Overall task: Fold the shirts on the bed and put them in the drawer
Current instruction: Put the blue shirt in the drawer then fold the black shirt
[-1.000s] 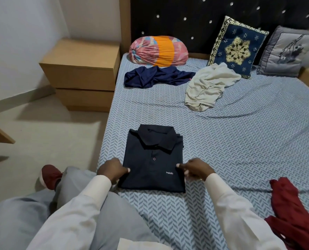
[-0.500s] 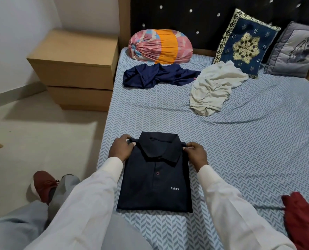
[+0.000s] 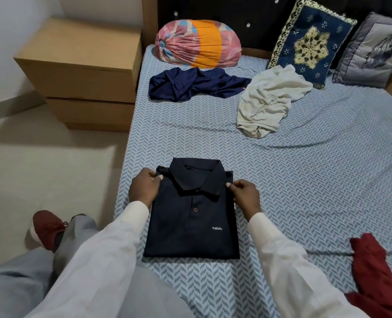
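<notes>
A folded dark navy polo shirt (image 3: 191,214) lies flat on the bed (image 3: 305,191) near its left edge, collar away from me. My left hand (image 3: 144,188) pinches its upper left corner. My right hand (image 3: 244,195) pinches the upper right edge beside the collar. Further up the bed lie a crumpled navy shirt (image 3: 195,84) and a crumpled off-white shirt (image 3: 266,102). A dark red shirt (image 3: 378,276) lies bunched at the lower right. The wooden drawer unit (image 3: 82,72) stands on the floor left of the bed, both drawers shut.
A pink and orange bolster (image 3: 199,43), a blue embroidered cushion (image 3: 309,42) and a grey cushion (image 3: 373,51) lean at the dark headboard. My grey-trousered leg and red shoe (image 3: 47,228) rest on the floor beside the bed.
Both hands slid from the shirt's lower edges up to its top corners beside the collar. The camera moved closer and tilted slightly.
</notes>
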The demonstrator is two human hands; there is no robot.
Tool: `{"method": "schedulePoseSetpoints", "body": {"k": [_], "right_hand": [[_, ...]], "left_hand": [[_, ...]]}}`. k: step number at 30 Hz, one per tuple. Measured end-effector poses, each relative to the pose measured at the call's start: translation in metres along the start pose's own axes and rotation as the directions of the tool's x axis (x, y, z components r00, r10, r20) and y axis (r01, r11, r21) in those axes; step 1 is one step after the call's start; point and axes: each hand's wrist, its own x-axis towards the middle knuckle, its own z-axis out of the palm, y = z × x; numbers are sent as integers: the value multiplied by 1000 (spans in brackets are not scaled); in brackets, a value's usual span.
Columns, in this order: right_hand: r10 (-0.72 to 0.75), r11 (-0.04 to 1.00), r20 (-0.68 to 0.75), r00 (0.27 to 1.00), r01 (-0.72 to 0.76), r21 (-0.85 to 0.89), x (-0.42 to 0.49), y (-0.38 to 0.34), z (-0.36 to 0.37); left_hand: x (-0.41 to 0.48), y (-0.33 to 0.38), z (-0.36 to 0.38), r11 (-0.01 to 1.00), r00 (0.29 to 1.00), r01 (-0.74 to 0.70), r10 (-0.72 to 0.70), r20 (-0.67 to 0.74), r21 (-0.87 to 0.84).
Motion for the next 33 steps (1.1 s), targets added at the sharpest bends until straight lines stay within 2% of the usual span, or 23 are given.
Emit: {"method": "schedulePoseSetpoints", "body": {"k": [4, 9, 12, 15, 19, 23, 30, 33], "right_hand": [[-95, 989, -50, 994, 88, -117, -12, -9, 3], [-121, 970, -37, 992, 110, -217, -14, -14, 1], [-204, 903, -32, 979, 175, -391, -16, -16, 1], [-242, 863, -31, 970, 201, -463, -18, -16, 2], [-195, 924, -148, 970, 131, -359, -20, -19, 1], [-81, 972, -146, 986, 46, -232, -19, -20, 1], [-83, 958, -107, 991, 50, -282, -15, -18, 1], [-67, 969, -113, 991, 37, -243, -13, -24, 0]], "left_hand": [[-8, -3, -2, 999, 999, 37, -37, 35, -10], [-16, -7, -2, 998, 999, 44, -43, 20, -45], [-19, -8, -3, 998, 999, 47, -47, 1, -46], [-18, -10, -5, 997, 998, 66, -66, -6, -49], [-16, -11, -5, 996, 997, 80, -80, -6, -36], [-16, -13, -4, 995, 996, 88, -88, -11, -39], [-16, -13, -2, 996, 996, 87, -88, -12, -27], [-17, -12, -2, 996, 996, 87, -87, -11, -18]]}}
